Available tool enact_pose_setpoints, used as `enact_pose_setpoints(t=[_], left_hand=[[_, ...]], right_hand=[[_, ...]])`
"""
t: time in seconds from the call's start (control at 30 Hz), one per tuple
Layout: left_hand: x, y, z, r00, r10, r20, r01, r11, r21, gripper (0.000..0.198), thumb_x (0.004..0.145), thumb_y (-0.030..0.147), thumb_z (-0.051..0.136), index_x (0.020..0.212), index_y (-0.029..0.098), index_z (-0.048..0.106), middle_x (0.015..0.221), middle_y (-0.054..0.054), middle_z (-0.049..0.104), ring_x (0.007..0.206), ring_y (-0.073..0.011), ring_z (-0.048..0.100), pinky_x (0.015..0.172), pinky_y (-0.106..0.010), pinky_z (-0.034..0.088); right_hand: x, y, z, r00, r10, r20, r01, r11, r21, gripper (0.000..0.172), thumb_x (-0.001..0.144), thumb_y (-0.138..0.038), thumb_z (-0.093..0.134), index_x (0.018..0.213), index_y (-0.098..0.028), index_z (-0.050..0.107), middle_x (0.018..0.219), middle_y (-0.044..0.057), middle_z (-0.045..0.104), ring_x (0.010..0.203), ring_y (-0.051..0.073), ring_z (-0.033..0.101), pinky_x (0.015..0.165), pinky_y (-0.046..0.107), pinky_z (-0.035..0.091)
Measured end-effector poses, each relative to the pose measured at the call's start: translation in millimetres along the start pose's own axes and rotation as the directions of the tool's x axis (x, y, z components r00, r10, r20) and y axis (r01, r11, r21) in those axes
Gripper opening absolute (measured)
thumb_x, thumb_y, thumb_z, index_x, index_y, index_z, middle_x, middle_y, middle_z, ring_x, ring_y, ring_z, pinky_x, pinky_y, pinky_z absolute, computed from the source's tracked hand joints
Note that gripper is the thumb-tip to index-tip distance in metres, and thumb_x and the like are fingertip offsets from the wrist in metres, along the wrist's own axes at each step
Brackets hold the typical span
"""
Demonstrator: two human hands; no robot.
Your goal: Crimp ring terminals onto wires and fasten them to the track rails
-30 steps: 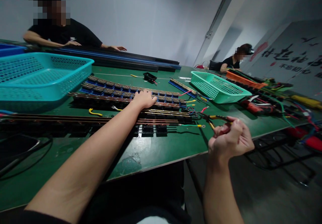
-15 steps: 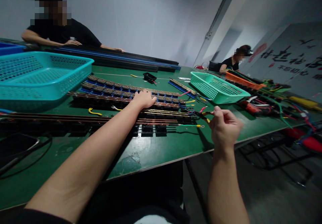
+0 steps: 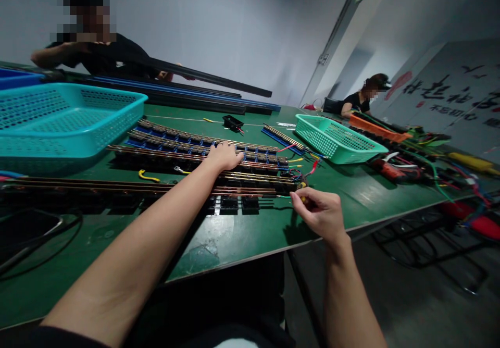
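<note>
My left hand [image 3: 224,158] lies across several long black and blue strips with copper-coloured rods [image 3: 183,151], its thumb stretched away from the fingers. At the strips' right ends, my right hand [image 3: 322,212] is closed in a pinch around wire ends, mostly hidden by the fingers. A green wire [image 3: 286,197] runs from the nearest strip to the fingertips, and a bit of yellow shows beside them. Just beyond, a red-tipped wire [image 3: 313,168] sticks up. A yellow wire [image 3: 148,176] lies curled left of my forearm, near a ring terminal [image 3: 178,169].
A large turquoise basket [image 3: 117,124] stands at left, a smaller green basket [image 3: 339,147] at right. A small black tray [image 3: 233,123] lies behind the strips. Red-handled tools [image 3: 398,171] and cables lie farther right. Across the green table [image 3: 234,244], one person holds a long black strip [image 3: 219,79]; another sits farther off.
My right hand has moved left and down, towards the near strip's end; the dark wire it held up is now mostly hidden. My left hand has stayed put. The person opposite has lifted a black strip.
</note>
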State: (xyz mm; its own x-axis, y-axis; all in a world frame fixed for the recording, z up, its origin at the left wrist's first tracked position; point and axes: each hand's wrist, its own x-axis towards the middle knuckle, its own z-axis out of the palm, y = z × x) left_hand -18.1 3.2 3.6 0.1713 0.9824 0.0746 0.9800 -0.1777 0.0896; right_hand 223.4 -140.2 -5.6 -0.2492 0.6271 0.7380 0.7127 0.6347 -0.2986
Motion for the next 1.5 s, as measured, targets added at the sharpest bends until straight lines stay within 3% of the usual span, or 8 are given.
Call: enact_pose_setpoints(t=[0.2,0.4,0.57,0.67,0.77,1.0,1.37,1.5], left_hand=[[-0.3,0.0,0.1,1.0,0.003,-0.008,-0.003,1.0,-0.008,0.064,0.088,0.052,0.022,0.128,0.011,0.05,0.136,-0.02,0.046,0.12,-0.0335,0.046,0.097,-0.048,0.035],[0.8,-0.9,1.7,1.0,-0.005,-0.005,0.005,1.0,-0.003,0.062,0.089,0.053,0.023,0.128,0.014,0.051,0.136,-0.018,0.047,0.121,-0.0319,0.046,0.099,-0.047,0.034],[2.3,-1.7,3.0,1.0,-0.006,-0.01,0.006,1.0,0.002,0.062,0.089,0.053,0.023,0.127,0.013,0.052,0.134,-0.019,0.048,0.12,-0.0321,0.047,0.098,-0.047,0.035],[3.1,-2.7,4.0,1.0,0.008,-0.017,-0.008,1.0,-0.003,0.062,0.089,0.052,0.023,0.126,0.012,0.052,0.133,-0.019,0.048,0.119,-0.0326,0.047,0.098,-0.048,0.035],[3.5,-3.2,4.7,1.0,0.017,-0.026,-0.017,1.0,-0.015,0.063,0.088,0.052,0.023,0.127,0.011,0.052,0.134,-0.02,0.048,0.119,-0.0337,0.047,0.097,-0.05,0.035],[2.3,-1.9,2.9,1.0,0.007,-0.014,-0.007,1.0,-0.011,0.064,0.088,0.052,0.023,0.128,0.011,0.051,0.135,-0.021,0.046,0.12,-0.0341,0.046,0.097,-0.05,0.035],[1.3,-1.2,1.1,1.0,0.005,-0.008,-0.005,1.0,-0.007,0.063,0.088,0.052,0.023,0.128,0.012,0.051,0.136,-0.019,0.046,0.121,-0.0327,0.046,0.099,-0.049,0.034],[3.5,-2.3,4.1,1.0,0.011,-0.021,-0.011,1.0,-0.011,0.064,0.088,0.052,0.024,0.128,0.011,0.051,0.136,-0.021,0.046,0.121,-0.034,0.046,0.098,-0.05,0.035]], right_hand=[[-3.3,3.7,-0.2,0.984,-0.138,0.116,0.14,0.99,-0.013,0.008,0.075,-0.019,0.062,0.071,-0.02,0.07,0.054,-0.003,0.063,0.04,0.005,0.048,0.045,0.016,0.036],[-4.5,4.9,-1.1,0.993,-0.059,0.099,0.057,0.998,0.014,0.009,0.075,-0.023,0.063,0.072,-0.019,0.07,0.049,-0.004,0.058,0.037,0.005,0.044,0.042,0.017,0.034],[-8.5,5.4,1.4,0.986,0.15,-0.074,-0.137,0.978,0.158,0.012,0.076,-0.025,0.065,0.068,-0.016,0.066,0.045,-0.007,0.041,0.041,0.004,0.033,0.043,0.018,0.029],[-8.9,4.6,7.4,0.892,0.363,-0.269,-0.282,0.913,0.295,0.017,0.077,-0.03,0.065,0.072,-0.014,0.067,0.048,-0.006,0.042,0.043,0.004,0.034,0.042,0.019,0.028],[-4.7,1.7,11.5,0.719,0.56,-0.411,-0.345,0.801,0.49,0.028,0.078,-0.039,0.062,0.077,-0.012,0.067,0.047,-0.006,0.044,0.039,0.005,0.035,0.038,0.019,0.027],[0.9,7.3,1.9,0.504,0.735,-0.453,-0.216,0.615,0.758,0.027,0.079,-0.041,0.061,0.071,-0.016,0.056,0.036,-0.014,0.024,0.028,0.002,0.019,0.03,0.017,0.02],[-4.5,20.4,-3.7,0.382,0.813,-0.44,-0.198,0.537,0.82,0.027,0.078,-0.043,0.058,0.071,-0.018,0.052,0.033,-0.015,0.024,0.026,0.004,0.021,0.028,0.016,0.023],[-7.4,17.9,-1.4,0.444,0.78,-0.442,-0.182,0.561,0.808,0.029,0.078,-0.045,0.058,0.076,-0.015,0.057,0.04,-0.012,0.038,0.027,0.003,0.027,0.029,0.016,0.024]])
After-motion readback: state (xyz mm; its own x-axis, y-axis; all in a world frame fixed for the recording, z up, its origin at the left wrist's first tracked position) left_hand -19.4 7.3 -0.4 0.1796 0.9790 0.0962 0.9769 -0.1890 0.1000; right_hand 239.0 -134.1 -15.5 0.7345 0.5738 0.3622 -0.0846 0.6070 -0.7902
